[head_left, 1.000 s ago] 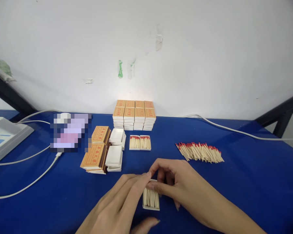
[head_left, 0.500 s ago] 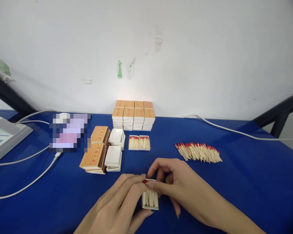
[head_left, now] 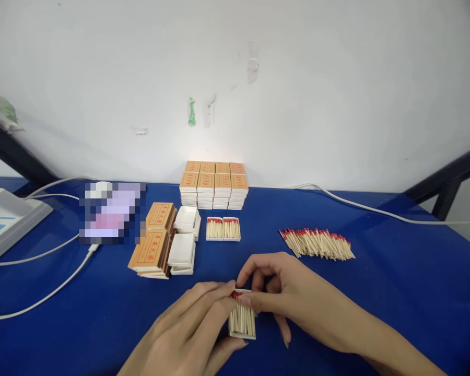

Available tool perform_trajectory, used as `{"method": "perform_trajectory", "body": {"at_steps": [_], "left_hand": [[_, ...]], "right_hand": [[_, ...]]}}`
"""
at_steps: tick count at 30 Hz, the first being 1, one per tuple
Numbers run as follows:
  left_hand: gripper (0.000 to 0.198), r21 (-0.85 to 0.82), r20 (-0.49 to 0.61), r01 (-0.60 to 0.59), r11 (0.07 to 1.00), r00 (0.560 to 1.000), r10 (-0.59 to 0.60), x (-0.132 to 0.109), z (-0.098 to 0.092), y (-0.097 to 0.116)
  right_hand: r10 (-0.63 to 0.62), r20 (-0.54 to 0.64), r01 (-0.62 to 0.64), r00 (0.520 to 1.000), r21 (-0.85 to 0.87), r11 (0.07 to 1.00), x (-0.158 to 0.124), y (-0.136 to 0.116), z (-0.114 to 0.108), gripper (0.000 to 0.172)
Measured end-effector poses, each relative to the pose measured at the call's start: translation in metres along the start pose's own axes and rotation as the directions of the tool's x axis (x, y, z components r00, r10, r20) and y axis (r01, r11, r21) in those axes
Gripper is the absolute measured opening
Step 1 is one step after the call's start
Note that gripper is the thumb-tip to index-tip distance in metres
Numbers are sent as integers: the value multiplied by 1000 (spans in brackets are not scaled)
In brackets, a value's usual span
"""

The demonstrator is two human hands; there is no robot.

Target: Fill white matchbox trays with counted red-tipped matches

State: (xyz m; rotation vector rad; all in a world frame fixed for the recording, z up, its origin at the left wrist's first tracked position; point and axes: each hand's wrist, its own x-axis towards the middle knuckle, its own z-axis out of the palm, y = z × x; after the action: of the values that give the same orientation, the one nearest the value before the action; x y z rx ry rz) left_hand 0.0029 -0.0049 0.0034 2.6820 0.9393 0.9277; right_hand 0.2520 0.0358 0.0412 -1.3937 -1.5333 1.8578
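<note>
A white matchbox tray (head_left: 243,336) full of red-headed matches (head_left: 242,317) sits near the front of the blue table, between my hands. My left hand (head_left: 191,324) grips it from the left, thumb at the near end and fingers along the far left side. With thumb and bent forefinger, my right hand (head_left: 284,292) holds the far right corner, the thumb lying over the match heads. Those heads are partly hidden by my fingers. Beyond, two filled trays (head_left: 223,239) stand side by side. A heap of loose matches (head_left: 317,244) lies to the right.
Orange matchboxes (head_left: 213,183) are stacked against the wall. Left of centre are matchbox sleeves (head_left: 151,250) and stacked white trays (head_left: 181,249). A blurred-out phone (head_left: 112,211), a white cable (head_left: 43,298) and a white device (head_left: 11,219) occupy the left side. Another cable (head_left: 368,204) runs along the right back.
My left fingers have shifted slightly, so more red match heads show. The tray appears a touch lower and to the right. Both hands stay on it.
</note>
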Motion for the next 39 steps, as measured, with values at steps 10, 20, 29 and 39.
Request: {"method": "perform_trajectory", "body": {"at_steps": [10,20,29,39], "left_hand": [[27,107,-27,-50,993,998,53,3,-2,2],[30,191,-38,-69,979,996,78,5,-2,2],[30,211,-33,-71,975,996,80,3,-1,1],[30,158,-56,-19,987,998,28,6,-3,6]], "right_hand": [[1,33,0,999,-26,1000,-3,-3,-5,34],[-40,21,42,999,-87,995,-5,-1,-5,32],[21,80,-11,997,-124,992,-8,-2,-15,35],[-27,14,29,1000,-151,988,-6,-5,-8,35]]}}
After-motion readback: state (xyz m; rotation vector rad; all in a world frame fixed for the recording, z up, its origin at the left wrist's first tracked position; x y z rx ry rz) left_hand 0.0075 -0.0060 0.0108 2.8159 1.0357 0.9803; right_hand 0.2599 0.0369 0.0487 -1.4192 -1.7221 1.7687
